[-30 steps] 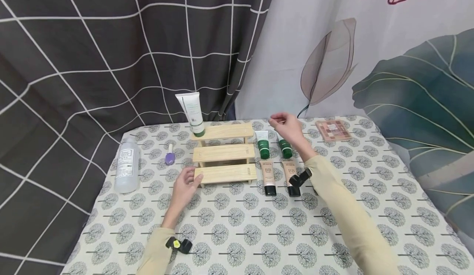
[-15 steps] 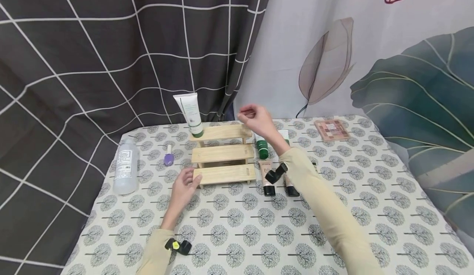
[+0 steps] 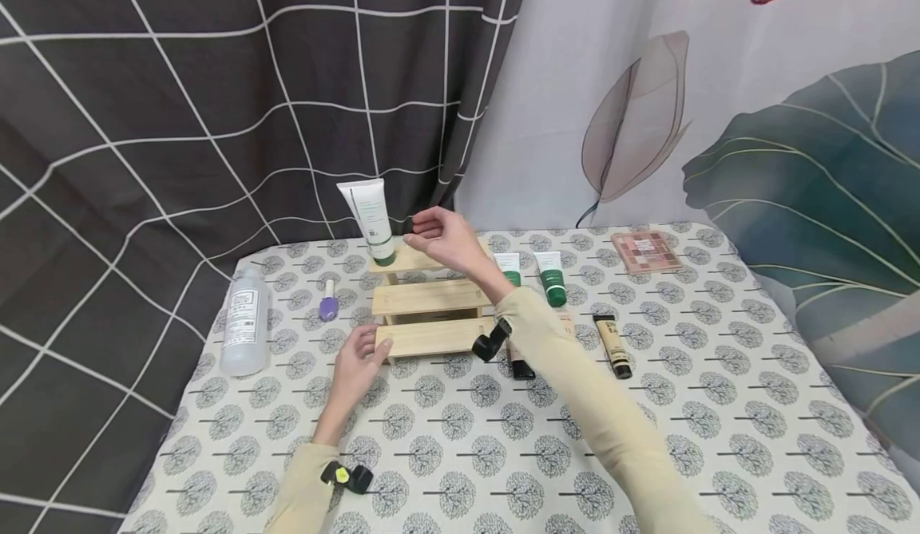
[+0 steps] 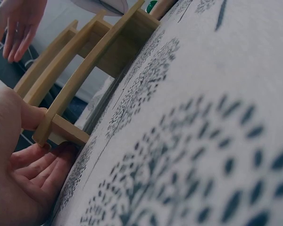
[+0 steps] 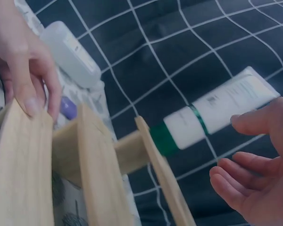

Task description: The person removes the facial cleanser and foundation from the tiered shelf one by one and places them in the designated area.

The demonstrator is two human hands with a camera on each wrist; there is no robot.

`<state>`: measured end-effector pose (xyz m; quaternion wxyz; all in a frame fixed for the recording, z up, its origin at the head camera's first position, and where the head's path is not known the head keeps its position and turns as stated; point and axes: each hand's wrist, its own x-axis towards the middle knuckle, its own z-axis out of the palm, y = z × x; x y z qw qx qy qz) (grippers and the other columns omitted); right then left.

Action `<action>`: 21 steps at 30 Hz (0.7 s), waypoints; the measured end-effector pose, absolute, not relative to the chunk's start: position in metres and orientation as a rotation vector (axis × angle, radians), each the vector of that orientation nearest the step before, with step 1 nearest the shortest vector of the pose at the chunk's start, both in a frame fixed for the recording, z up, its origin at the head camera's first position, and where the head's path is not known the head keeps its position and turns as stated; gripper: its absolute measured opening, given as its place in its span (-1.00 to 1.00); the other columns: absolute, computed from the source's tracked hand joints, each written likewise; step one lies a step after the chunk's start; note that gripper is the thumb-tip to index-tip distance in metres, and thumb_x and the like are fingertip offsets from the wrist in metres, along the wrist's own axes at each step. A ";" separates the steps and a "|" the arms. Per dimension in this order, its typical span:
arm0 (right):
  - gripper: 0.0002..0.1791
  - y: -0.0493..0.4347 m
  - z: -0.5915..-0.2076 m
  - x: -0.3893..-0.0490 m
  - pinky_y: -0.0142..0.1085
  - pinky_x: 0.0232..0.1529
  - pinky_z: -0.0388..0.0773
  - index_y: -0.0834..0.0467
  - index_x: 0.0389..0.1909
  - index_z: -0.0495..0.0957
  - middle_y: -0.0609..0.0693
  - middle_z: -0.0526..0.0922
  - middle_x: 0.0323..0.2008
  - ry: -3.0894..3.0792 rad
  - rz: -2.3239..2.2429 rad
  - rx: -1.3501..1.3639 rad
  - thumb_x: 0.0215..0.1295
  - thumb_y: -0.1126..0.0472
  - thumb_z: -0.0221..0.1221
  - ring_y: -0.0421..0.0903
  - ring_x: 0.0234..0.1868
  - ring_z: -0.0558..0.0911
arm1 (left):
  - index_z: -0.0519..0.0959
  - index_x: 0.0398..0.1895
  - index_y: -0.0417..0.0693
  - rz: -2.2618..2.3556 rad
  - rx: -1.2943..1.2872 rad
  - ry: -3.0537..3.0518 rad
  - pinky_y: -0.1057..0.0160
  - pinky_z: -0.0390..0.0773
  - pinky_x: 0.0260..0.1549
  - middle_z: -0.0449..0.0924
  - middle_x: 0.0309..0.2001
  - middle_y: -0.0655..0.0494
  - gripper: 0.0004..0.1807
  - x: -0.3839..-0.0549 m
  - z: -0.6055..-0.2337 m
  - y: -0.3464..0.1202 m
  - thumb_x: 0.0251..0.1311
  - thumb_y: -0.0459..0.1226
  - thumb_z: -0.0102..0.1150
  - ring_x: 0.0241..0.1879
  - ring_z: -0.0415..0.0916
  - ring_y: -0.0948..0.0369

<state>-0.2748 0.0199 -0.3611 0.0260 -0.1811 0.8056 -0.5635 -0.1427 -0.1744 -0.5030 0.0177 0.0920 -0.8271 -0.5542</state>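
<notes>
My left hand [image 3: 357, 358] pinches the left end of the lowest step of a three-tier wooden rack [image 3: 429, 298]. In the left wrist view, the thumb and fingers [image 4: 35, 160] lie on either side of the step's end. A white squeeze tube [image 3: 370, 213] with a green cap stands on the left end of the top step. My right hand [image 3: 449, 240] hovers over that step, just right of the tube. Nothing lies between its loosely bent fingers in the right wrist view, where the tube [image 5: 226, 106] is close by but apart from them.
Two smaller green-capped tubes [image 3: 552, 280] lie right of the rack, with BB cream tubes [image 3: 522, 369] partly hidden by my right sleeve. Further right are a small beige tube [image 3: 612, 346] and a makeup palette [image 3: 646, 252]. Leftward sit purple nail polish [image 3: 328, 306] and a clear bottle [image 3: 246, 322].
My right hand has moved left, from above the smaller green-capped tubes to beside the white tube on the rack. My left hand and the rack have stayed in place.
</notes>
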 end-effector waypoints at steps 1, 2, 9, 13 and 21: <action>-0.56 0.016 -0.363 -0.275 -0.28 0.07 0.70 0.31 0.11 0.56 0.24 0.70 0.03 2.486 -1.736 -0.570 0.27 0.19 0.35 0.09 0.03 0.72 | 0.39 0.34 -0.19 -1.723 0.284 -2.568 -0.03 0.60 0.22 0.58 0.18 -0.24 -0.43 -0.143 -0.503 -0.174 0.35 -0.17 0.26 0.15 0.58 -0.08; -0.55 0.012 -0.364 -0.275 -0.28 0.09 0.69 0.31 0.12 0.55 0.25 0.70 0.04 2.487 -1.729 -0.577 0.27 0.19 0.35 0.09 0.04 0.71 | 0.39 0.34 -0.19 -1.727 0.282 -2.567 -0.03 0.60 0.22 0.58 0.18 -0.24 -0.43 -0.143 -0.502 -0.174 0.35 -0.16 0.26 0.15 0.57 -0.08; -0.46 -0.009 -0.374 -0.275 -0.22 0.22 0.63 0.30 0.21 0.48 0.26 0.65 0.13 2.479 -1.719 -0.597 0.26 0.17 0.33 0.11 0.16 0.66 | 0.38 0.36 -0.19 -1.722 0.269 -2.575 -0.05 0.59 0.24 0.57 0.20 -0.25 -0.41 -0.143 -0.502 -0.176 0.35 -0.14 0.26 0.17 0.56 -0.09; -0.40 -0.020 -0.378 -0.275 -0.24 0.24 0.62 0.32 0.26 0.43 0.26 0.63 0.15 2.475 -1.718 -0.601 0.26 0.19 0.35 0.14 0.19 0.65 | 0.37 0.37 -0.19 -1.722 0.261 -2.579 -0.05 0.57 0.25 0.56 0.21 -0.26 -0.41 -0.144 -0.504 -0.177 0.36 -0.14 0.25 0.18 0.56 -0.09; -0.37 -0.036 -0.384 -0.272 -0.22 0.25 0.61 0.31 0.27 0.38 0.24 0.62 0.17 2.565 -1.675 -0.631 0.24 0.21 0.37 0.12 0.18 0.65 | 0.37 0.37 -0.21 -1.735 0.248 -2.569 -0.05 0.59 0.24 0.56 0.19 -0.26 -0.41 -0.144 -0.505 -0.177 0.36 -0.15 0.25 0.16 0.56 -0.10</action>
